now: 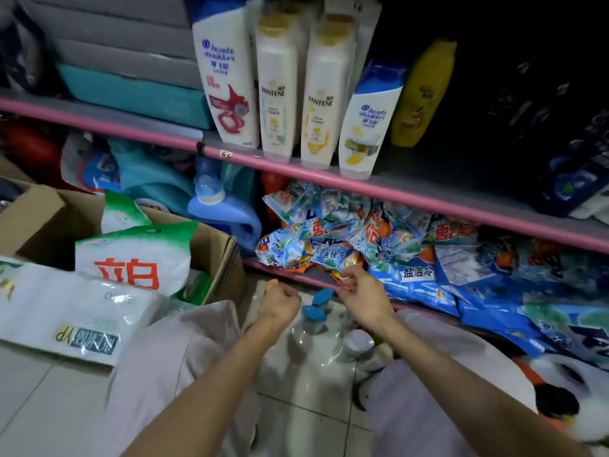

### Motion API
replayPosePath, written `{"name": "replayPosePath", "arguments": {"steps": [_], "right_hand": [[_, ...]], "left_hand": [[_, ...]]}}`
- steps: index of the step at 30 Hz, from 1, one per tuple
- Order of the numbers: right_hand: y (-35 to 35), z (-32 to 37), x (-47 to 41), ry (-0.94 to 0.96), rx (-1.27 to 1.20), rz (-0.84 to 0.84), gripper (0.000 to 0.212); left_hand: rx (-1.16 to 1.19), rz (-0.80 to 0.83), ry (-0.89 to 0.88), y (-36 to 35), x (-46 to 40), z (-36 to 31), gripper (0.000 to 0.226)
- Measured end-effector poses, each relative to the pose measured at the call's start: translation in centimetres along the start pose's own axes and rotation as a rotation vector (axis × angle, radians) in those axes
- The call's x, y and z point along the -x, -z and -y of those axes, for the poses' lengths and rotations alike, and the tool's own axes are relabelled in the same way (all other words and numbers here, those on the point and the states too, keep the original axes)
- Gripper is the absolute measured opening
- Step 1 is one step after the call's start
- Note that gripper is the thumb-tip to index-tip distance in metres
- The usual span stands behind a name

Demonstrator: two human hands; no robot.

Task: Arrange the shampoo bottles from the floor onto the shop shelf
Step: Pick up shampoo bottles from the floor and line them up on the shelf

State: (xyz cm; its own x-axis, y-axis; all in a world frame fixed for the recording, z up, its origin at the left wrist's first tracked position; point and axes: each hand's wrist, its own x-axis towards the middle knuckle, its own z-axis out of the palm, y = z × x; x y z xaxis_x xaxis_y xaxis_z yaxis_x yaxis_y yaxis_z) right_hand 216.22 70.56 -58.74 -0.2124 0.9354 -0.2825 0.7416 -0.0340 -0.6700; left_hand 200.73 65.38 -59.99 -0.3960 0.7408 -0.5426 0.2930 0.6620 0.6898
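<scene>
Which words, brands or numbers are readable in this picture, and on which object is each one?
"head & shoulders": tall white bottle and shorter white bottle, both blue-capped.
"PANTENE": two cream bottles.
"6" and an unclear mark: sticker on the pink shelf rail.
"速效洗", "盐洁冷": blue detergent bags.
"立白": white-green bag.
"VP": white pack.
Smaller print is too blurred.
</scene>
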Motion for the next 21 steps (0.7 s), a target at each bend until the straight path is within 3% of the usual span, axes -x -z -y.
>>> {"name": "replayPosePath", "arguments": {"steps": [5, 8, 11, 15, 21], "right_hand": [[-1.9, -3.8, -2.6, -0.135, 0.285, 0.209, 0.040], [-1.6, -6.9, -4.4, -0.284, 0.439, 0.239, 0.045], [-0.5, -10.2, -5.4, -0.415, 0.426, 0.232, 0.061], [-0.4, -14.3, -5.8, -0.438, 0.420, 0.216, 0.075], [-2.4, -17.0, -7.5, -0.444, 0.448, 0.186, 0.056]], "left_hand": [[-0.127, 0.012, 0.078, 0.1, -3.4, 3.3, 0.030], [-0.191, -0.011, 0.139, 0.1, -6.1, 4.1, 0.042], [-0.299, 0.001, 0.140, 0.0, -8.9, 4.7, 0.054], [-0.372, 0.030, 0.125, -0.9, -12.2, 5.2, 0.070], [-0.527, 0.033, 0.023, -2.7, -15.1, 5.8, 0.054]]}}
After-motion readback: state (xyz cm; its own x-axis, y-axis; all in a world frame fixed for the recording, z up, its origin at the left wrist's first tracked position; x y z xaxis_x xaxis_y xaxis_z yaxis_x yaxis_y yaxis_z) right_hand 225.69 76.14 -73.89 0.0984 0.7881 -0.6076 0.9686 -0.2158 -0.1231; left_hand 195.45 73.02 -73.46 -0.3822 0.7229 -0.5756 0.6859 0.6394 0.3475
